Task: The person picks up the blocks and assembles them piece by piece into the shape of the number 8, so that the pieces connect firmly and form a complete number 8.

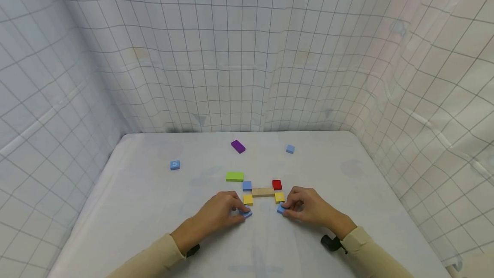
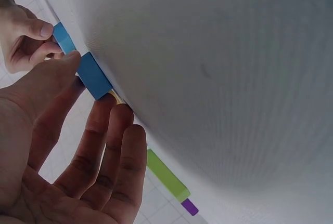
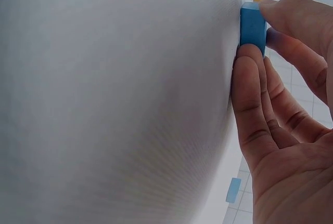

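Note:
My left hand [image 1: 218,213] pinches a blue block [image 2: 94,76] between thumb and fingers, low over the white cloth. On the right, my right hand [image 1: 308,207] holds another blue block [image 3: 253,26] the same way, close to the cloth. Just beyond the left block sits a yellow block [image 1: 248,200]; a second yellow block [image 1: 279,197] lies just beyond the right one. A plain wooden strip [image 1: 263,192] runs between the two sides. Behind its ends are a blue block [image 1: 247,186] and a red block [image 1: 276,184]. Fingers partly hide both held blocks in the head view.
A lime green block [image 1: 234,176] lies behind the group to the left. Farther back are a purple block [image 1: 238,146] and a small blue block [image 1: 290,149]. A blue block marked 5 [image 1: 175,165] lies far left. Checked curtains [image 1: 239,55] surround the table.

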Demonstrator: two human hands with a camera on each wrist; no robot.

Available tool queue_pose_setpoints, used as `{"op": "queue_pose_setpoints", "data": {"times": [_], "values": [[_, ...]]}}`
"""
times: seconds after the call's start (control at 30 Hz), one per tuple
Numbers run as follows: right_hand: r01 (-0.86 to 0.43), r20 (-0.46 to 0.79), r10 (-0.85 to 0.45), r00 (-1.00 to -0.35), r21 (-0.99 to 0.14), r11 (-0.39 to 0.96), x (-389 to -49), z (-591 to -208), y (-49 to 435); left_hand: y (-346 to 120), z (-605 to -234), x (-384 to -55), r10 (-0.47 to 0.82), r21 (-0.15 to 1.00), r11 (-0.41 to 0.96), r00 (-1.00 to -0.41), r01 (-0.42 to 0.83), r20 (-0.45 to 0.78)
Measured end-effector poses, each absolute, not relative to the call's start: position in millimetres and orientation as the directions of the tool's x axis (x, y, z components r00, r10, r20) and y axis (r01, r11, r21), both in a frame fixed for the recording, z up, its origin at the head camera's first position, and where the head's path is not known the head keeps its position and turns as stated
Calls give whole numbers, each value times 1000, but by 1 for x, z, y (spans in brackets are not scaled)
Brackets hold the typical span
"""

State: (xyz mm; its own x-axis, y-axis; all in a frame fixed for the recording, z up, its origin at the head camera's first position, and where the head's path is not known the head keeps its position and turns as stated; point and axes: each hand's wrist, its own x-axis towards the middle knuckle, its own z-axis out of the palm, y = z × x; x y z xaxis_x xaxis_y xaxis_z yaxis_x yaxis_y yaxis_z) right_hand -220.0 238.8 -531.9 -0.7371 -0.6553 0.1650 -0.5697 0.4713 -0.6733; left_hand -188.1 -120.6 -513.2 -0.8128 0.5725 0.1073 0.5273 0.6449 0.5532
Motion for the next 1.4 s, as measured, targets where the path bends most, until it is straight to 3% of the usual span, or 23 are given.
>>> {"op": "queue_pose_setpoints", "data": {"times": [0.37,1.4], "values": [[-564,157,-653,-741,-674,478,-221,-535,239,-119,-513,-186,571,544,634,-807,549,149],[-565,158,-646,-747,-664,490,-222,-537,240,-116,-513,-183,564,532,664,-819,525,103]]}}
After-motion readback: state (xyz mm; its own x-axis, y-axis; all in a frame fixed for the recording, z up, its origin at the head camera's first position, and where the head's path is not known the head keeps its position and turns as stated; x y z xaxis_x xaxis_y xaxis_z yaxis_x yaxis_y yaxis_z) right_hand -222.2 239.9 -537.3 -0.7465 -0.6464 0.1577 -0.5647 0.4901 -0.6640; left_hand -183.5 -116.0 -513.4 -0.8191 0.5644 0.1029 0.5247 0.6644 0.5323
